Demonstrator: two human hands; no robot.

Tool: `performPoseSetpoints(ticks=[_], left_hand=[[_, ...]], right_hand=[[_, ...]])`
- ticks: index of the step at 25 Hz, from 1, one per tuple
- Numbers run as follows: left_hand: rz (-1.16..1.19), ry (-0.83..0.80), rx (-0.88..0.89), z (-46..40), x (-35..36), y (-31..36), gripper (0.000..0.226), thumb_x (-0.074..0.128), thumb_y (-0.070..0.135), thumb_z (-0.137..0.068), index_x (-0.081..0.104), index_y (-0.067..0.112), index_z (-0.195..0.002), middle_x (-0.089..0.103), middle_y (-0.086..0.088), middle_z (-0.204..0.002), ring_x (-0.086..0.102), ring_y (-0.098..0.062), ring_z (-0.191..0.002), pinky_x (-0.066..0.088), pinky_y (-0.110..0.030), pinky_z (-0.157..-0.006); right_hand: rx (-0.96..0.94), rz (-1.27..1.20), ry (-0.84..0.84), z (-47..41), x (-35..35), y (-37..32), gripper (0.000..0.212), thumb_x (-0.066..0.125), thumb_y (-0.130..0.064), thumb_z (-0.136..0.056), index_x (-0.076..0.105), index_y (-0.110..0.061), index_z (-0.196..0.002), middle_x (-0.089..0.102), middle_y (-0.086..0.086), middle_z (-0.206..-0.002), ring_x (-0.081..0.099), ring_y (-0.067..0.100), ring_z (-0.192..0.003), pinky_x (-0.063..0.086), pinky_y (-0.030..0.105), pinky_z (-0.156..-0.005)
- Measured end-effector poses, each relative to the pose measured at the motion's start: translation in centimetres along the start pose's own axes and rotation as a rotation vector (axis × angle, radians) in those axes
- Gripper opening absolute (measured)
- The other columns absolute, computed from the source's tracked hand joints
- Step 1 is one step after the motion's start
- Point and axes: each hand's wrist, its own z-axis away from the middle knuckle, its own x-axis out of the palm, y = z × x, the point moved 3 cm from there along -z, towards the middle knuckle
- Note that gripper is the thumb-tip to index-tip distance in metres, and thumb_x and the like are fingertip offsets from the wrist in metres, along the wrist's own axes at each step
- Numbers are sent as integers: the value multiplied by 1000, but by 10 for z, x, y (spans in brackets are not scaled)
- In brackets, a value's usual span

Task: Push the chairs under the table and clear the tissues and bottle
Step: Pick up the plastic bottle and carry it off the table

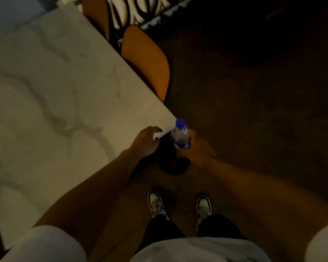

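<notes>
My right hand [197, 148] grips a clear plastic bottle [180, 136] with a blue cap, upright, just off the near corner of the white marble table [55, 91]. At that same corner my left hand [147, 141] hovers with fingers spread and nothing in it. Two orange chairs stand along the table's right side, the nearer chair [146, 61] tucked against the edge and a second chair [97, 14] further back. No tissues are visible.
A dark round object [173, 163] sits on the floor below my hands, beside the table corner. My feet in white shoes [156, 204] stand on dark brown floor. A black patterned railing [136, 10] runs behind the chairs.
</notes>
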Motion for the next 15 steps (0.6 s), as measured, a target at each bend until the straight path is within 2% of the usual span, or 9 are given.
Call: performPoseSetpoints(ticks=[3, 7, 11, 15], left_hand=[[-276, -105, 353, -25, 13, -11, 44, 56, 18, -95, 52, 16, -139, 47, -9, -146, 42, -28, -136, 38, -40, -111], [-424, -97, 681, -71, 18, -35, 47, 53, 28, -96, 49, 10, -140, 44, -15, -149, 40, -33, -139, 38, -48, -112], [-536, -39, 907, -104, 22, -53, 44, 47, 31, -99, 53, 10, -138, 47, -13, -147, 41, -28, -140, 37, -45, -112], [-421, 24, 1009, -113, 27, -66, 42, 49, 29, -101, 58, 9, -137, 50, -13, -148, 42, -26, -141, 37, -44, -112]], right_hand=[[93, 22, 27, -7, 22, 27, 79, 79, -27, -79, 32, -21, -142, 57, 9, -131, 60, 29, -114, 48, 37, -92], [135, -14, 86, -32, 64, 67, 71, 80, -14, -74, 45, -19, -135, 58, 10, -129, 61, 28, -113, 49, 32, -90], [138, -15, 120, -72, 110, 110, 72, 80, -3, -72, 48, -10, -137, 56, 15, -131, 58, 29, -116, 46, 32, -97], [155, -9, 76, -112, 151, 157, 74, 78, 0, -74, 46, -9, -140, 56, 15, -135, 57, 31, -119, 45, 30, -95]])
